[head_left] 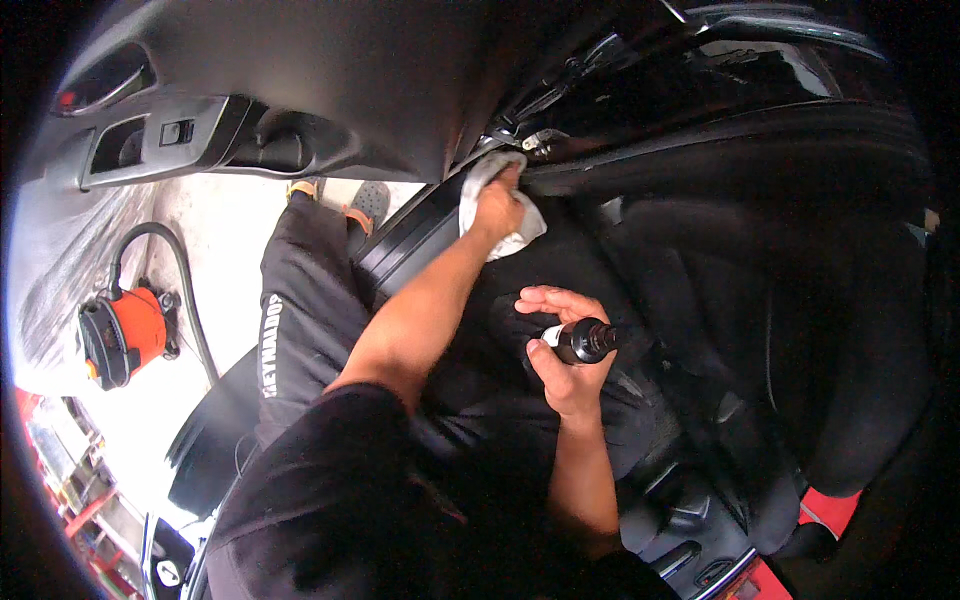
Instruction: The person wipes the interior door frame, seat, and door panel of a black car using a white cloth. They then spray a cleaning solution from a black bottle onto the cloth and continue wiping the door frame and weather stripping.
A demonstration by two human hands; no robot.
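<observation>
My left hand reaches forward and grips a crumpled white cloth. The cloth lies against the front end of the black door sill, close to the metal door hinge. Nearer to me, my right hand is wrapped round a small dark bottle with a black cap and a pale label. Its cap points to the right, and some fingers stretch out past the bottle on the left. The fingertips of my left hand are partly hidden in the cloth.
The open car door, with its window switch, spans the upper left. A black car seat stands at the right. On the pale floor at the left is an orange and black vacuum cleaner with a hose.
</observation>
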